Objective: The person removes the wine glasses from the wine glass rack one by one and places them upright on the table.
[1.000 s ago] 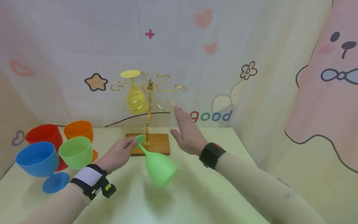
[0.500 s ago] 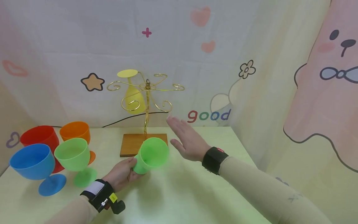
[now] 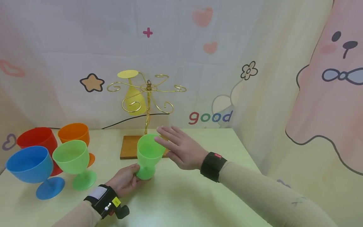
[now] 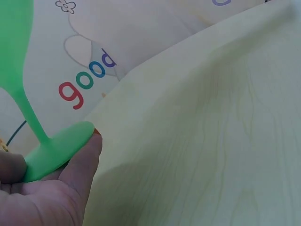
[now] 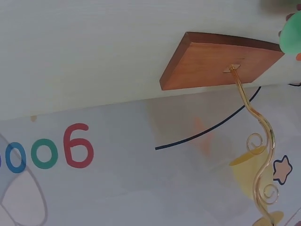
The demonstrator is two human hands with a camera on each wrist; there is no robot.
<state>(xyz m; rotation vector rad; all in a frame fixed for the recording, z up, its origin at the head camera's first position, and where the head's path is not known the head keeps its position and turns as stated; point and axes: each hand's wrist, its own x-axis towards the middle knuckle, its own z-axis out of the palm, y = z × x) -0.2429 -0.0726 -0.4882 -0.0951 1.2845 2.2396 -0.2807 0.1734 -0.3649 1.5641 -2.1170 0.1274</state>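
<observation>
My left hand point(image 3: 124, 181) grips a bright green goblet point(image 3: 149, 151) by its round foot, thumb above and fingers beneath. The goblet stands nearly upright, mouth up, in front of the gold stand. In the left wrist view the foot point(image 4: 59, 149) lies across the fingers, with the stem rising to a bowl cut off by the frame. My right hand point(image 3: 185, 150) has its fingers extended, fingertips overlapping the goblet's rim in the head view. The right wrist view shows only a green part of the goblet point(image 5: 292, 35) at its edge.
Behind the hands is a gold scroll-armed stand point(image 3: 147, 118) on a wooden base point(image 3: 129, 147). A yellow goblet point(image 3: 134, 101) hangs upside down from one arm. At left stand red point(image 3: 37, 137), orange point(image 3: 74, 132), blue point(image 3: 29, 165) and pale green point(image 3: 72, 157) goblets. A printed curtain hangs behind.
The left hand has turned the green goblet from mouth down, through mouth facing the camera, to mouth up. The right hand has lowered from beside the stand's arm toward the goblet's rim.
</observation>
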